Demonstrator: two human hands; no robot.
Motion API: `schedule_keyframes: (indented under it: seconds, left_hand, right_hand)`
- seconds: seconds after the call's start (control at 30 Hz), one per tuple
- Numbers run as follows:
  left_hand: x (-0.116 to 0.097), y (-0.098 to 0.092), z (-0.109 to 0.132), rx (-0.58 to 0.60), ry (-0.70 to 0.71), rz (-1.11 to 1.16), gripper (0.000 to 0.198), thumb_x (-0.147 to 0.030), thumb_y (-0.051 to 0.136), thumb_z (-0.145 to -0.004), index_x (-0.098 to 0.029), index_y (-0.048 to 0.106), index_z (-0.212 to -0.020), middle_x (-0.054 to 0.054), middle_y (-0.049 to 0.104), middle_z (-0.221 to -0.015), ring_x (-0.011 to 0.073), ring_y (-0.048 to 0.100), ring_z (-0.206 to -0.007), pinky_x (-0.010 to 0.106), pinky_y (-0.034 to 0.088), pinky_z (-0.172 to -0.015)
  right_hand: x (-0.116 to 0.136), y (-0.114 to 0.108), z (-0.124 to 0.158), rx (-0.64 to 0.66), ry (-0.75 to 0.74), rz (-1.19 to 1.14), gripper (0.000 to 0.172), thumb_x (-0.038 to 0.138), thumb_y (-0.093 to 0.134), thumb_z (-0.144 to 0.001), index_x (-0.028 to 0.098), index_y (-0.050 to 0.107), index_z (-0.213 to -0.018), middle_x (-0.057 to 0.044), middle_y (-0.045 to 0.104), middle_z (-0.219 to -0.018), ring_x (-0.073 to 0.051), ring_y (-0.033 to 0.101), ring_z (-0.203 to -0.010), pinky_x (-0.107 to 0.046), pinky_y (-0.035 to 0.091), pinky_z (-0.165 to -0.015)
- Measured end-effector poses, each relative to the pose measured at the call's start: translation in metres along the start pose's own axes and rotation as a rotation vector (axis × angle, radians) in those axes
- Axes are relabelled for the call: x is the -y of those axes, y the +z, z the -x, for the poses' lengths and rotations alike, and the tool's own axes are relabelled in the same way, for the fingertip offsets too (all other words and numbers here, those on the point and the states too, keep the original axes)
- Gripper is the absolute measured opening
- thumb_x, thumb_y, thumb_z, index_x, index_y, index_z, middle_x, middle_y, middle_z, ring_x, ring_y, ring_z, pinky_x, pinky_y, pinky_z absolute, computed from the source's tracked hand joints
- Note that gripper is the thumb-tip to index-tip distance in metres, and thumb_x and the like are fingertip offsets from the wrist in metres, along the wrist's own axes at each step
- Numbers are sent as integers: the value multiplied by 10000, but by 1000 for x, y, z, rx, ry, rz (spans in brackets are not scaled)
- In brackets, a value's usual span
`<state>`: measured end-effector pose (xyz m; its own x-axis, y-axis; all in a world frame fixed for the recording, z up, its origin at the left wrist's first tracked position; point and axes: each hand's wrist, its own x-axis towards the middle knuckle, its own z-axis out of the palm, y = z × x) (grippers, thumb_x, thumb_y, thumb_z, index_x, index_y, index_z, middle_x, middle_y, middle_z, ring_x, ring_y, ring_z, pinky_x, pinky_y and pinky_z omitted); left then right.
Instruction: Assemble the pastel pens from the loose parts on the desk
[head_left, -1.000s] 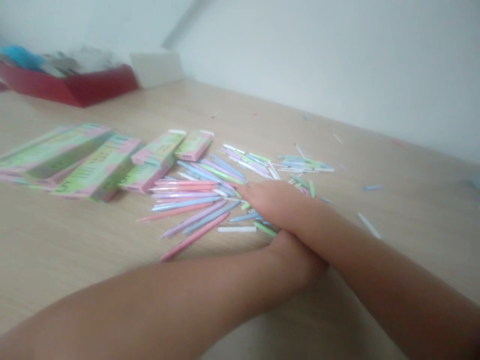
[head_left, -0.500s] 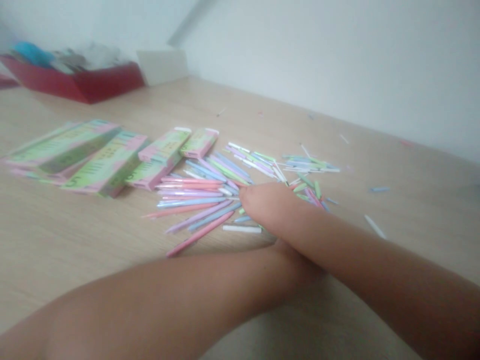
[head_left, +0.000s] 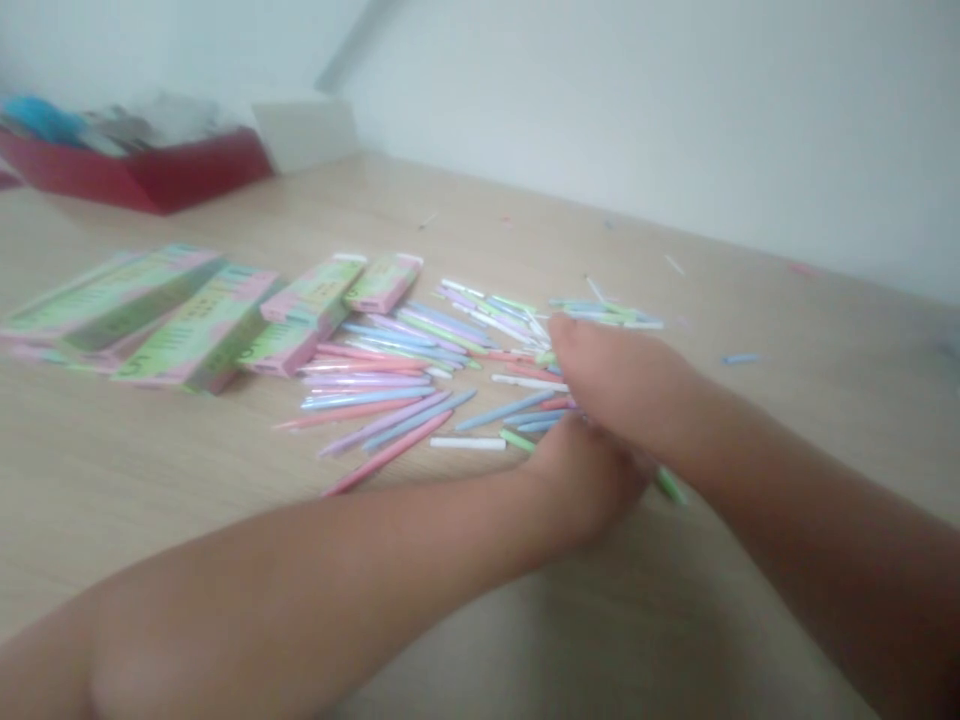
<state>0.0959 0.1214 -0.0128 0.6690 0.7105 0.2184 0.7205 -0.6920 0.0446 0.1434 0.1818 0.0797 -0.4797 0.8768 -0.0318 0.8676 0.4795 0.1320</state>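
Observation:
Coloured sticks (head_left: 367, 385) in pink, purple, blue, green and white lie spread over the wooden table. My right hand (head_left: 607, 365) is over the right part of the spread, its fingers turned away and hidden. Just below and touching it is my left hand (head_left: 589, 470), whose fingers are out of sight too. Blue and pink sticks (head_left: 536, 415) lie close against both hands. A green stick (head_left: 670, 486) pokes out under my right wrist. What either hand holds, if anything, cannot be made out.
Pink and green printed boxes (head_left: 199, 325) lie in a slanting row at the left. Behind them stands a red tray (head_left: 161, 175) with blue and grey items, beside a pale card (head_left: 307, 135). Loose pieces (head_left: 741, 358) are scattered at the right, before the white wall (head_left: 675, 110).
My right hand has moved right, uncovering sticks in the middle. More of my left hand shows, and the green stick under my wrist has come into sight. The view has shifted slightly.

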Motion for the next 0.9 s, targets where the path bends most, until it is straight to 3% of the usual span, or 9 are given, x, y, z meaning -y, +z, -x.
schedule_keyframes:
  seconds: [0.1, 0.17, 0.23, 0.33, 0.43, 0.53, 0.73, 0.9]
  left_hand:
    - [3, -1, 5, -25, 18, -11, 229, -230, 638, -1030, -166, 730, -1231, 153, 701, -1287, 321, 679, -1176, 511, 584, -974]
    - [6, -2, 7, -33, 33, -5, 183, -226, 611, -1028, -176, 764, -1114, 146, 729, -1170, 334, 696, -1104, 491, 593, -885]
    - [9, -5, 9, -39, 33, -3, 184, -229, 593, -1028, -174, 757, -1092, 142, 731, -1129, 330, 704, -1060, 470, 585, -840]
    - [11, -10, 11, -35, 22, -9, 201, -200, 556, -1042, -173, 734, -1132, 130, 734, -1117, 321, 707, -1041, 472, 567, -852]
    - [13, -14, 13, -31, 36, -14, 220, -197, 554, -1052, -196, 695, -1221, 106, 734, -1151, 294, 690, -1088, 451, 546, -906]
    - [17, -16, 14, -60, -6, -24, 280, -257, 488, -1090, -213, 646, -1317, 114, 695, -1266, 296, 640, -1181, 451, 525, -965]
    - [34, -37, 28, 14, -111, -58, 233, -157, 488, -1006, -147, 664, -1159, 133, 693, -1141, 305, 667, -1120, 447, 529, -995]
    - [46, -65, 53, 99, -43, -85, 277, -317, 554, -1011, -165, 660, -1217, 146, 675, -1256, 334, 619, -1255, 484, 468, -1112]
  right_hand:
    - [-25, 8, 40, -185, 85, -175, 193, 185, 490, -1029, 183, 579, -1201, -132, 736, -966, -279, 719, -846, -360, 531, -711]
    - [-37, 22, 73, -300, 128, -628, 136, 335, 488, -1069, 228, 568, -1046, -38, 661, -774, -211, 633, -658, -312, 483, -590]
    - [-45, 42, 105, -220, 123, -1057, 270, 486, 472, -1084, 259, 505, -941, 43, 533, -628, -155, 497, -497, -272, 412, -473]
    - [-47, 76, 142, -147, 190, -1307, 329, 538, 541, -1055, 260, 482, -890, 69, 472, -626, -121, 420, -470, -246, 349, -427]
    - [-46, 104, 159, -134, 238, -1353, 347, 569, 499, -1072, 261, 482, -913, 67, 475, -651, -125, 427, -489, -254, 364, -442]
    - [-44, 115, 160, -126, 235, -1330, 314, 543, 465, -1088, 266, 485, -943, 65, 492, -668, -134, 444, -495, -260, 370, -445]
    - [-40, 106, 152, -164, 186, -1231, 234, 415, 527, -1065, 252, 541, -897, 60, 526, -642, -137, 472, -517, -271, 416, -507]
    - [-39, 106, 151, -178, 161, -1194, 237, 392, 492, -1072, 251, 544, -888, 62, 535, -637, -135, 480, -512, -282, 440, -537]
